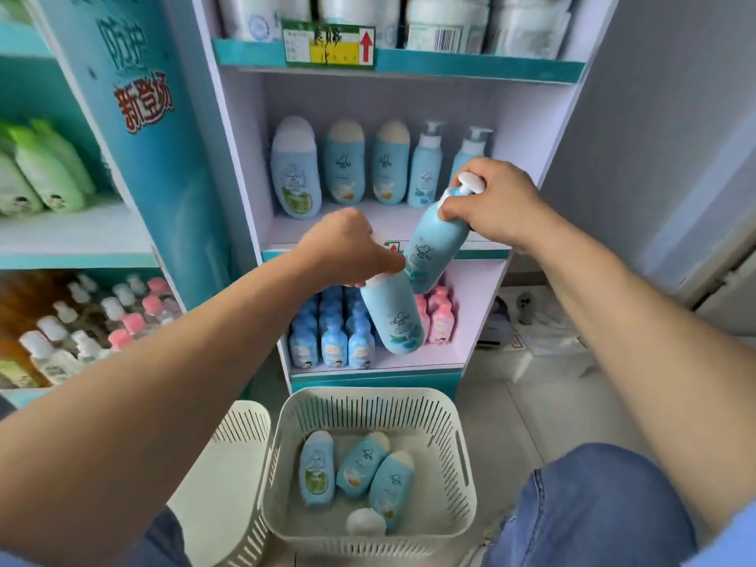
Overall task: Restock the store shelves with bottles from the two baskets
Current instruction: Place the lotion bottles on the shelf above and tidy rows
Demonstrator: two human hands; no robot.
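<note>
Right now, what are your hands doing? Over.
Left hand gripping one pump bottle, right hand another. Both headed for the middle shelf. Basket holds more. Nothing blocking.

Bright, even daylight w/ soft shadows, no harsh glare. Wide-angle bend at edges: shelves (380,247) lean, forearms stretch. Slight motion blur, esp. top shelf packs (392,18) and left edge; centre fairly sharp.
</note>
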